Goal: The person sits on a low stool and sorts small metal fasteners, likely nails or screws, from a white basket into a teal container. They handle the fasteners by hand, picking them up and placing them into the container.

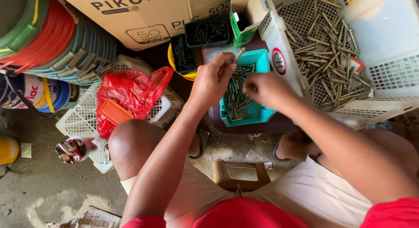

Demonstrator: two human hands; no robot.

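Brass-coloured metal pins everywhere here. The left hand has one pin pinched between its fingertips, so the pin pokes up and out past them, tilted toward the top right, right over the far edge of the teal tray. That tray is packed with more of the same pins and sits on a dark little table between the knees. The right hand hovers over the tray's right side, fingers curled in toward the left hand, but honestly I can't tell if it's gripping anything, since the fingertips are turned away from view. Just right of the tray is a white perforated crate with a loose pile of pins in the bottom. Off to the left there's a red plastic bag lying on another white crate, and a cardboard box behind.
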